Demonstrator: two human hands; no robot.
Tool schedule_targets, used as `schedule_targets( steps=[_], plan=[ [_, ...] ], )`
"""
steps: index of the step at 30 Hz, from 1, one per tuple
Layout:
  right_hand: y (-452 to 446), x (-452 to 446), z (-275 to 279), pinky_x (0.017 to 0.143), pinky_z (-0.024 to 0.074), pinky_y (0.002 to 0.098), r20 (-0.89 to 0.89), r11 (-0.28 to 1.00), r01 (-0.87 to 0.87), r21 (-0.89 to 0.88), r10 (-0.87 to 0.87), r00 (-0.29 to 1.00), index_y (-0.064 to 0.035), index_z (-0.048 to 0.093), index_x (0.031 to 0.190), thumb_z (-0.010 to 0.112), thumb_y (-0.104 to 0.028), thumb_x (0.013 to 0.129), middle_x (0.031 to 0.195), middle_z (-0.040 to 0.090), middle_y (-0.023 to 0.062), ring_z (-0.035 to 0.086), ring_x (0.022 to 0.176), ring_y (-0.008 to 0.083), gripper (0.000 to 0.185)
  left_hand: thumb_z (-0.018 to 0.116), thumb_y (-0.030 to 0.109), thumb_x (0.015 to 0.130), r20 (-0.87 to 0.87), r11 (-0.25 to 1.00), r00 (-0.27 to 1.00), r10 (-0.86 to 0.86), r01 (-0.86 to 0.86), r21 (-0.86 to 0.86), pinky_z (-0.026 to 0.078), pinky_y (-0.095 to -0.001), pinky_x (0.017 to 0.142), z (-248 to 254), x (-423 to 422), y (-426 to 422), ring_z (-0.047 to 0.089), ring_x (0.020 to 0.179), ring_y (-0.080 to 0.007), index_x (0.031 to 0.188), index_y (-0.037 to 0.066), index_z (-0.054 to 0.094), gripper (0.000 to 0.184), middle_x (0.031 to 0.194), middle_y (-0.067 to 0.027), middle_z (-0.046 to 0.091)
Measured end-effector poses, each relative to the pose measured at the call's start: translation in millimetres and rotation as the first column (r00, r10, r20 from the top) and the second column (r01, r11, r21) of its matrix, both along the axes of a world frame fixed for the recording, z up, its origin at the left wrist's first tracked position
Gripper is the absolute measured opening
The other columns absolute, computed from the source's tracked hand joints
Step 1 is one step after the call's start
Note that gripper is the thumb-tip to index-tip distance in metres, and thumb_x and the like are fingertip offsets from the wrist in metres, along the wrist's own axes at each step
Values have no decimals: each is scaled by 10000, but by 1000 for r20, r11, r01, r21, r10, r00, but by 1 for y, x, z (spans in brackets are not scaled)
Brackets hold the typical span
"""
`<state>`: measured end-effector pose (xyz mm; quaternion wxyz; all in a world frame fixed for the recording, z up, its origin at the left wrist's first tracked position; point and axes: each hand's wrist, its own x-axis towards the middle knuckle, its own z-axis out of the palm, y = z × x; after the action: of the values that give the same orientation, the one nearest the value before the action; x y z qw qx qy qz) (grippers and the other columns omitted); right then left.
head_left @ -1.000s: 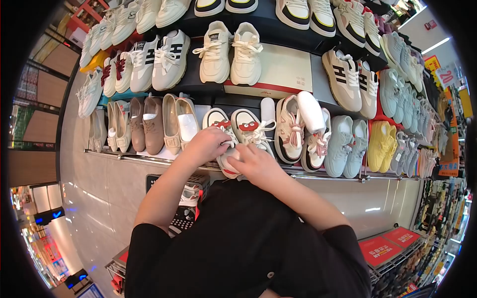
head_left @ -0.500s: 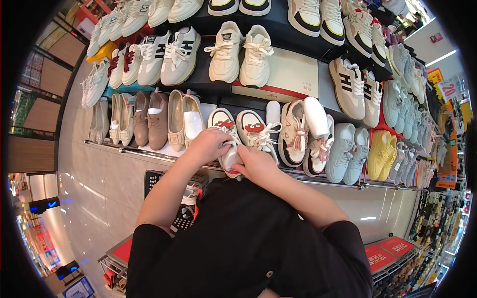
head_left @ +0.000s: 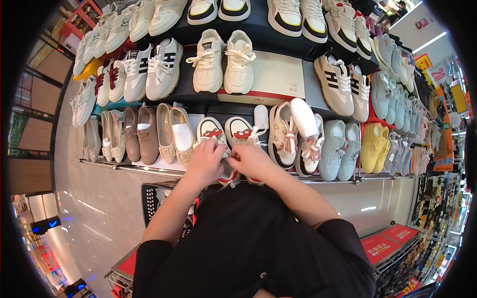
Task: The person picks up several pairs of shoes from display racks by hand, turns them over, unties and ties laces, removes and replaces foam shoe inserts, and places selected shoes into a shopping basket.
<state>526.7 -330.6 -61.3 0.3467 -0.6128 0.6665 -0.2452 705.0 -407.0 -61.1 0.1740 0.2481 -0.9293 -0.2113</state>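
Observation:
A white sneaker with a red cartoon patch on its toe [head_left: 210, 133] stands on the lower shelf, toe away from me. My left hand [head_left: 206, 160] is closed over its laces from the left. From the right, my right hand [head_left: 250, 161] pinches at the same laces, fingertips close to the left hand's. The two hands hide most of the lacing, though a bit of white lace shows between them. Beside it sits the matching sneaker [head_left: 240, 130], its white laces tied in a bow and partly behind my right hand.
Beige bow flats [head_left: 171, 134] stand to the left; sneakers with pink laces and a white roll-like insert [head_left: 304, 118] to the right. A metal shelf rail [head_left: 134, 169] runs along the front edge. Below is a black perforated basket [head_left: 150, 201]. Shoe boxes [head_left: 278, 77] support the upper row.
My view has shifted, so the shelf sits slightly lower and further left. Both hands stay at the left sneaker; the right fingers have curled in and moved off its heel end towards the laces.

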Motion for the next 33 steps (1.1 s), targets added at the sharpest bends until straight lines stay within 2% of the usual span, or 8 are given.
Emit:
schedule_targets(
  steps=[4,7,14,17,21,26,30,33],
  plan=[
    [-3,-46,22,707,526,451,12,851,437,-290,-453,891,-21,626,949,615,-142,898,767,660,190,658,750,375,132,746,73,672,56,976,978,201,-195,-97,470,-445,852,-16,-1,7,544,1002,-345,1144,65,574,503,1086,-154,523],
    [-37,-81,-9,735,542,451,-309,772,266,-577,-508,804,13,641,960,634,-163,894,778,667,173,655,744,368,188,689,75,731,72,930,937,341,-325,-174,482,-436,812,-33,-11,9,557,966,-328,1130,58,591,411,1065,-143,523],
    [-101,-95,-51,854,561,396,-594,967,169,193,-22,804,42,646,1003,669,-167,860,1049,676,247,663,1033,374,254,638,42,759,60,934,937,343,-334,-125,509,-417,793,-34,-6,11,571,981,-315,1183,62,587,428,1069,-137,517],
    [-111,-104,-115,855,552,428,-631,976,214,-40,-191,752,52,680,994,658,-179,837,1037,661,223,658,999,397,281,692,29,707,16,947,947,320,-320,-18,502,-417,843,-30,2,11,565,1021,-331,1248,69,569,556,1089,-145,519],
    [-98,-83,-45,921,530,440,-507,940,333,74,-252,824,28,581,1209,675,-158,772,1216,558,292,610,1061,437,484,747,41,668,-50,944,943,328,-330,-29,493,-434,884,-45,6,18,572,1016,-348,1245,80,570,605,1111,-146,525],
    [-28,-74,38,829,538,403,-182,806,351,-476,-481,857,-14,518,1247,693,-110,763,1206,506,220,615,940,360,523,747,65,686,-190,877,898,396,-432,-212,514,-444,838,-45,9,27,594,1008,-329,1070,84,624,404,1139,-136,558],
    [33,-50,40,653,510,257,267,939,241,-246,-174,948,-32,522,1217,750,-44,750,1072,510,121,577,811,169,520,729,72,711,-236,944,954,186,-240,-228,527,-413,794,-48,12,13,621,951,-303,997,72,654,295,1001,-112,617],
    [37,-24,32,632,511,265,94,945,1,-328,31,995,-44,540,1131,779,-93,777,1007,552,89,603,755,161,430,721,86,733,-208,977,968,143,-172,-129,532,-395,772,-47,17,4,637,895,-289,999,63,671,271,946,-95,640]
  ],
)
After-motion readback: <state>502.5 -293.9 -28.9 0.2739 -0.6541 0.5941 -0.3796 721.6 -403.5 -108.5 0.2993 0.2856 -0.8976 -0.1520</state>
